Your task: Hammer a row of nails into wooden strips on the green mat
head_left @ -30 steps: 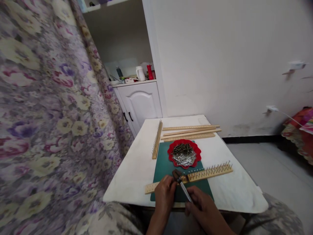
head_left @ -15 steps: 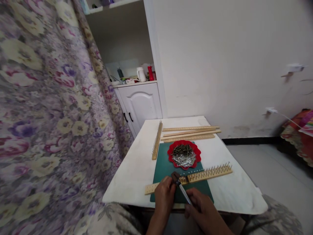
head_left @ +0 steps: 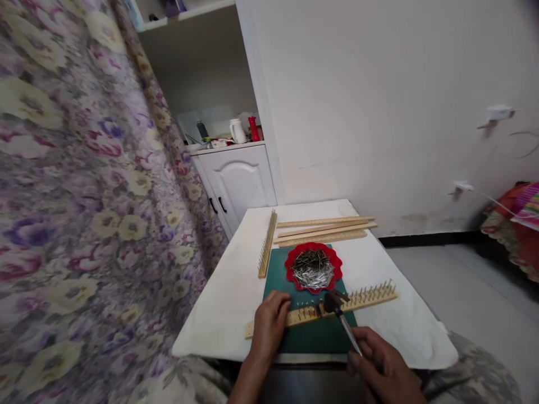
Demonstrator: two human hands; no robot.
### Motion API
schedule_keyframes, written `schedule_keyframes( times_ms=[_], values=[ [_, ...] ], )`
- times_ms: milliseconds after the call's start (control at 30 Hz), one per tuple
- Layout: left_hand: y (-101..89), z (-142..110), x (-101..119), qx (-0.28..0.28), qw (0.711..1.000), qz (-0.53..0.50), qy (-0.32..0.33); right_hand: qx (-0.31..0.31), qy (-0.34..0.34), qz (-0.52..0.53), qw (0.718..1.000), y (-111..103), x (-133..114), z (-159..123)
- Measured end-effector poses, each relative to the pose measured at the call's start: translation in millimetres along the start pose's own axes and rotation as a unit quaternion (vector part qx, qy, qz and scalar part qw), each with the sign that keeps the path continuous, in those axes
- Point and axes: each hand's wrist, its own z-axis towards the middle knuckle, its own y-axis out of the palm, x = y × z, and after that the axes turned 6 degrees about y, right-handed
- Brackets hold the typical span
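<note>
My right hand (head_left: 377, 359) is closed round the handle of a small hammer (head_left: 348, 332). The dark hammer head hovers over, or just in front of, a pale wooden strip (head_left: 303, 317) that lies across a green mat (head_left: 311, 340). Upright nails fill the strip's right part, and its left end has bare small holes. My left hand (head_left: 268, 322) lies over the strip left of the nails, fingers curled and thumb on the near side, gripping it. Whether a nail is between those fingertips is hidden. A row of small light bits lies along the strip's far edge.
A red scalloped dish (head_left: 290, 276) of loose nails sits at the mat's far part. Another nail-studded strip (head_left: 266, 247) lies at the left, with several plain wooden strips (head_left: 324, 230) behind. A white cloth (head_left: 219, 314) covers the table. A floral curtain (head_left: 105, 224) hangs on the left.
The hammer has moved right and slightly up, away from my left hand, over the nailed part of the strip. My left hand has shifted left along the strip.
</note>
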Motion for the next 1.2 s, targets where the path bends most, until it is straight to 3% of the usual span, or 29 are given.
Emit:
schedule_keyframes(
  times_ms=[200, 367, 533, 767, 1200],
  values=[
    [6.0, 72, 6, -0.151, 0.976, 0.141, 0.061, 0.003, 0.005, 0.027, 1.000, -8, -3, 1],
    [26.8, 105, -1, -0.213, 0.961, 0.168, 0.062, 0.025, -0.020, 0.041, 0.999, -9, 2, 3],
    [35.6, 113, -3, -0.236, 0.952, 0.186, 0.052, 0.009, -0.009, 0.029, 0.999, -14, -2, 4],
    [22.5, 120, -2, -0.270, 0.941, 0.177, 0.105, 0.024, -0.035, 0.029, 0.999, -13, 7, 6],
    [13.4, 100, -10, -0.242, 0.939, 0.197, 0.144, 0.032, -0.024, 0.031, 0.999, -5, 10, 7]
  ],
)
